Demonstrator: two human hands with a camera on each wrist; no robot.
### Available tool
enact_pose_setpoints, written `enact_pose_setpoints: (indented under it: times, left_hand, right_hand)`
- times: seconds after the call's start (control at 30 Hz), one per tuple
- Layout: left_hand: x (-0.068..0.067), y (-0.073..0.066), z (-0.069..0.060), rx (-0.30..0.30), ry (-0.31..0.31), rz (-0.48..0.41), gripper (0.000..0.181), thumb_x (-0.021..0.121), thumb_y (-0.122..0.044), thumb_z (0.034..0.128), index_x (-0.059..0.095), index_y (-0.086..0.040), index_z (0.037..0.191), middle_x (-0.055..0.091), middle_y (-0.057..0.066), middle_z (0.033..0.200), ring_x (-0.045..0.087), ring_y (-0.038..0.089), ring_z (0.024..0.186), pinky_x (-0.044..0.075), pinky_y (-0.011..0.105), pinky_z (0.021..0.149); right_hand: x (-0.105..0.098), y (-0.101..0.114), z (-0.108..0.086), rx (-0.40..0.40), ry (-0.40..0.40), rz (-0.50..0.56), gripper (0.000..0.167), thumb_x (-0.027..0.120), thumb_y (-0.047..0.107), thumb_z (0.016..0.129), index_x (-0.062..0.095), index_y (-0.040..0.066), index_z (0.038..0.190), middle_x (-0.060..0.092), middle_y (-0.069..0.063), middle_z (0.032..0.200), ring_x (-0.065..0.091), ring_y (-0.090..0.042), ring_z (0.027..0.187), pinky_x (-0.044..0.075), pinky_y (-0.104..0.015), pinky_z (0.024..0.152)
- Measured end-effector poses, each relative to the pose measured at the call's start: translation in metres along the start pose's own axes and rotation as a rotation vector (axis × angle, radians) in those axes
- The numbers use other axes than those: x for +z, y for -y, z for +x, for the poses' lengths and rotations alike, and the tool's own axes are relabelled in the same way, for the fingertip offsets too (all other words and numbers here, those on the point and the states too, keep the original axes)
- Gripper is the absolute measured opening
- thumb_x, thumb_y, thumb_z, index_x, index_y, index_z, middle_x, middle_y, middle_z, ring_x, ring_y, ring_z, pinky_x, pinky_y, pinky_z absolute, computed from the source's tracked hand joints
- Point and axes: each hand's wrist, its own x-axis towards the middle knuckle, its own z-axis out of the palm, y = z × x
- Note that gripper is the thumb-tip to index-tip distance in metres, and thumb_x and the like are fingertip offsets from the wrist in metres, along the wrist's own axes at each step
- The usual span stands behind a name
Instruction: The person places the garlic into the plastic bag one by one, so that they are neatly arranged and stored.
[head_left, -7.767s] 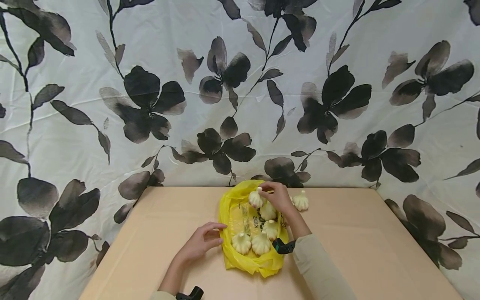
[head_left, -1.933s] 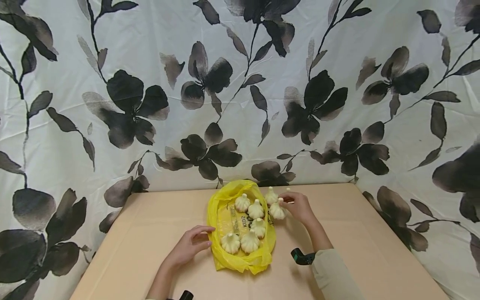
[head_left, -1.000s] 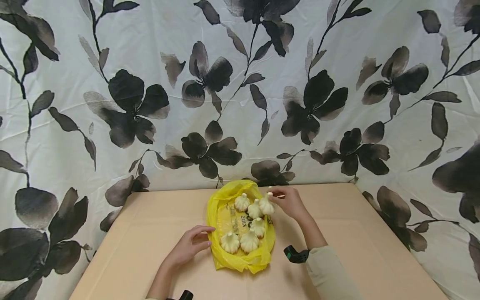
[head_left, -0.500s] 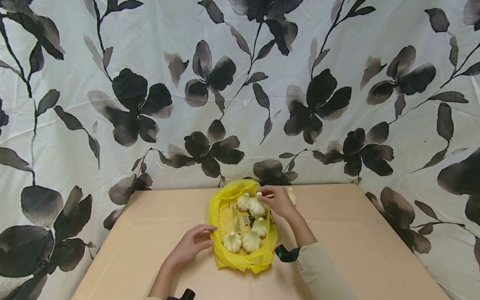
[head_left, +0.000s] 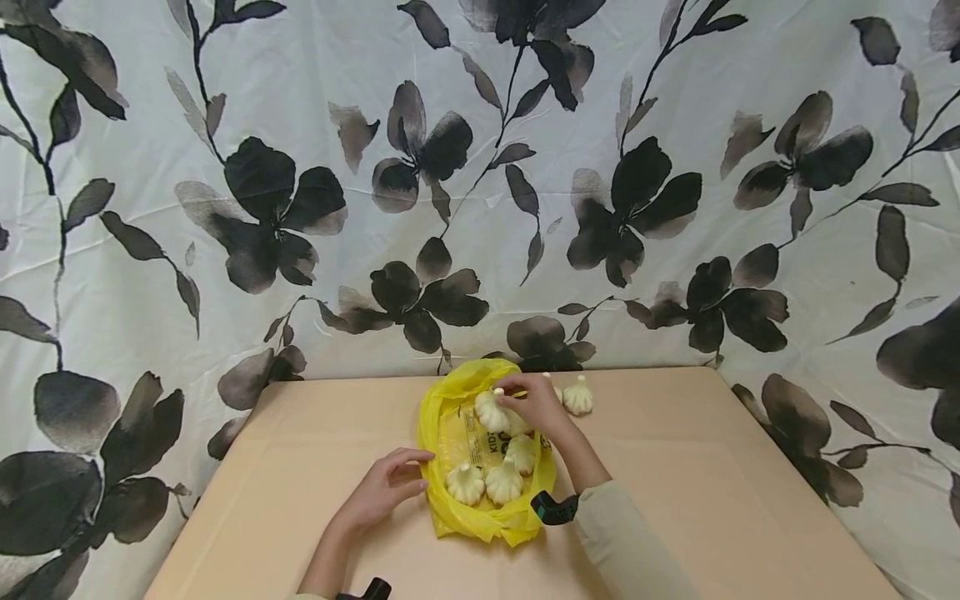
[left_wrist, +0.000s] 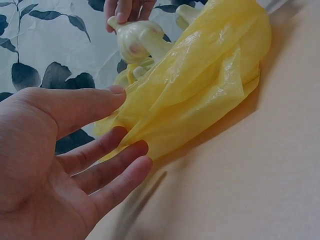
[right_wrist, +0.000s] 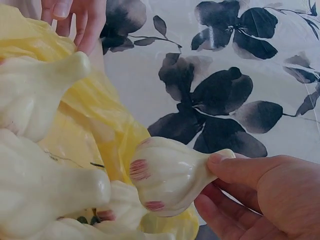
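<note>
A yellow plastic bag (head_left: pixel 442 521) lies spread on the table, with several garlic bulbs (head_left: pixel 504 483) inside. My right hand (head_left: pixel 536 404) pinches the stem of one garlic bulb (right_wrist: pixel 167 175) and holds it over the far part of the bag. In the head view this bulb and the hand partly cover other bulbs behind them. My left hand (head_left: pixel 386 483) touches the bag's left edge, its thumb and fingers loosely extended, as the left wrist view shows. Another garlic bulb (head_left: pixel 577 396) stands on the table right of the bag, and one beside it is mostly hidden behind my right hand.
The light tan table (head_left: pixel 712 500) extends on both sides of the bag. A white cloth (head_left: pixel 525 250) printed with dark flowers hangs behind the table. A black wrist camera (head_left: pixel 555 507) sits on my right wrist.
My right hand has carried a garlic bulb leftward from the table right of the bag to over its far part. My left hand stays at the bag's left edge.
</note>
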Motion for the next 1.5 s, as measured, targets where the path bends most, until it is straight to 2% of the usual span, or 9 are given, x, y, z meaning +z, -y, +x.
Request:
enact_pose_setpoints:
  times: [0.2,0.5,0.9,1.07,1.3,1.5]
  left_hand:
    - [0.000,0.001,-0.001,-0.005,-0.001,0.006,0.043,0.065,-0.017,0.0920,0.055,-0.005,0.132,0.053,0.019,0.134,0.054,0.039,0.121,0.049,0.017,0.090]
    - [0.000,0.001,-0.003,-0.011,-0.007,-0.003,0.044,0.067,-0.017,0.0911,0.055,-0.005,0.132,0.052,0.018,0.133,0.056,0.037,0.120,0.049,0.017,0.089]
    - [-0.004,0.000,0.000,0.000,-0.016,0.014,0.043,0.067,-0.018,0.0907,0.056,-0.006,0.131,0.053,0.018,0.132,0.056,0.037,0.119,0.053,0.022,0.089]
    - [-0.006,0.000,0.002,0.012,-0.032,0.037,0.043,0.067,-0.018,0.0906,0.057,-0.007,0.131,0.055,0.014,0.131,0.057,0.034,0.118,0.050,0.021,0.092]
    - [-0.003,0.001,-0.001,0.016,-0.009,0.042,0.042,0.066,-0.020,0.0916,0.057,-0.008,0.131,0.056,0.014,0.130,0.057,0.035,0.118,0.050,0.028,0.095]
    - [0.001,0.003,-0.001,0.022,-0.022,0.036,0.042,0.066,-0.019,0.0914,0.057,-0.008,0.130,0.056,0.013,0.130,0.058,0.032,0.117,0.051,0.029,0.096]
  right_hand:
    - [0.011,0.000,0.005,-0.008,0.018,-0.005,0.019,0.070,0.008,0.086,0.073,0.008,0.105,0.072,-0.009,0.102,0.068,-0.022,0.092,0.058,-0.034,0.082]
    - [0.024,0.001,0.012,0.036,0.038,-0.007,0.018,0.069,0.009,0.088,0.074,0.011,0.105,0.071,-0.005,0.102,0.067,-0.021,0.094,0.058,-0.034,0.083]
    - [0.036,0.000,0.026,-0.015,0.051,-0.021,0.018,0.068,0.008,0.088,0.074,0.008,0.105,0.072,-0.008,0.102,0.068,-0.023,0.095,0.058,-0.035,0.084]
    - [0.041,0.002,0.029,-0.005,0.040,-0.020,0.018,0.068,0.009,0.088,0.074,0.011,0.105,0.072,-0.007,0.103,0.067,-0.023,0.096,0.057,-0.036,0.085]
    - [0.046,0.001,0.028,0.043,0.051,-0.036,0.019,0.068,0.009,0.088,0.073,0.006,0.106,0.072,-0.006,0.102,0.067,-0.023,0.096,0.057,-0.037,0.084]
    - [0.052,-0.005,0.030,0.049,0.053,-0.036,0.019,0.068,0.009,0.088,0.073,0.005,0.106,0.072,-0.007,0.101,0.067,-0.025,0.097,0.057,-0.038,0.084]
